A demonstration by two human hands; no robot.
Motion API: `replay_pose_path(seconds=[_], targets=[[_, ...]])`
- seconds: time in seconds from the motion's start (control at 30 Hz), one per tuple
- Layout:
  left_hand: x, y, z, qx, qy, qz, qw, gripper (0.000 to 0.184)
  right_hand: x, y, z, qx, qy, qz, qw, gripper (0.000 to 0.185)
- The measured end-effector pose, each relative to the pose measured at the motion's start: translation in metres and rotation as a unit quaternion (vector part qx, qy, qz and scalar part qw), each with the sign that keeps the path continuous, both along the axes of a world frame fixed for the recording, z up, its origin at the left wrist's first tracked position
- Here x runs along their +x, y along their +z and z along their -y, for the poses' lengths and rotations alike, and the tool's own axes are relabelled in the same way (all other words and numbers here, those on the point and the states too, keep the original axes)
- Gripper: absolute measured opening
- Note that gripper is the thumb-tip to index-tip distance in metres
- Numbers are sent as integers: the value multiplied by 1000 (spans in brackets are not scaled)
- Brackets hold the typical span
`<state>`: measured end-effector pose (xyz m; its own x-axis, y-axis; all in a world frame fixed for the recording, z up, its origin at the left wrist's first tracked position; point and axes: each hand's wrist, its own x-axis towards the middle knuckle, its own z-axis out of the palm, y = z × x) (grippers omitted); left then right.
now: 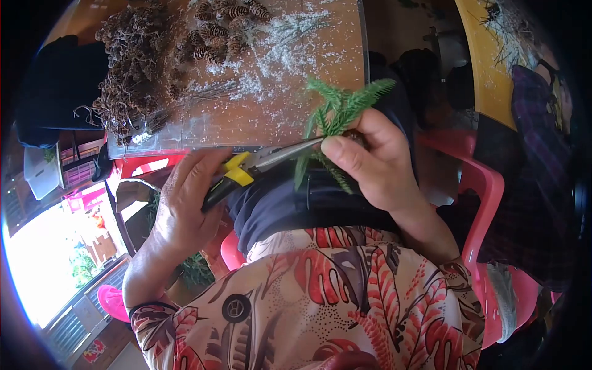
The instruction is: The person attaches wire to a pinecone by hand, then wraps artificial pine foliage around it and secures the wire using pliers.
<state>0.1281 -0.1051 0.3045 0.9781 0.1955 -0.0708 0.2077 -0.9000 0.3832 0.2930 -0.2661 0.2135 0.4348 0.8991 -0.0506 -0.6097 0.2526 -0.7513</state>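
My left hand (188, 197) is wrapped round the black and yellow handles of a pair of long-nose pliers (271, 159). The metal jaws point right and reach the base of a green artificial pine sprig (351, 106). Between thumb and fingers, my right hand (376, 157) pinches that sprig where its branches meet. Some needles stick up above the thumb and others hang below the pliers. What the jaw tips grip is hidden behind my thumb. Both hands are above my lap, just in front of the table edge.
On the wooden table (333, 120) lie a heap of brown dried twigs (132, 68), several pine cones (216, 37) and scattered white flakes (290, 49). A red plastic chair (490, 185) stands at right. Beyond it, a person in a dark plaid sleeve (536, 123) is near a yellow table (493, 80).
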Motion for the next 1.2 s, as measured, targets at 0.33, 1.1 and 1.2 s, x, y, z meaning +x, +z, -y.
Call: replay_pose_path(seconds=[0.33,1.1,1.2], targets=[[-6,29,-6,-552,247,-293,741,32,1,4,4,-20,-78,372,925,19],[9,-14,-30,204,-33,65,976,72,2,14,1,26,104,-279,954,21],[17,-10,-27,242,-65,97,963,59,3,13,1,29,111,-292,949,21]])
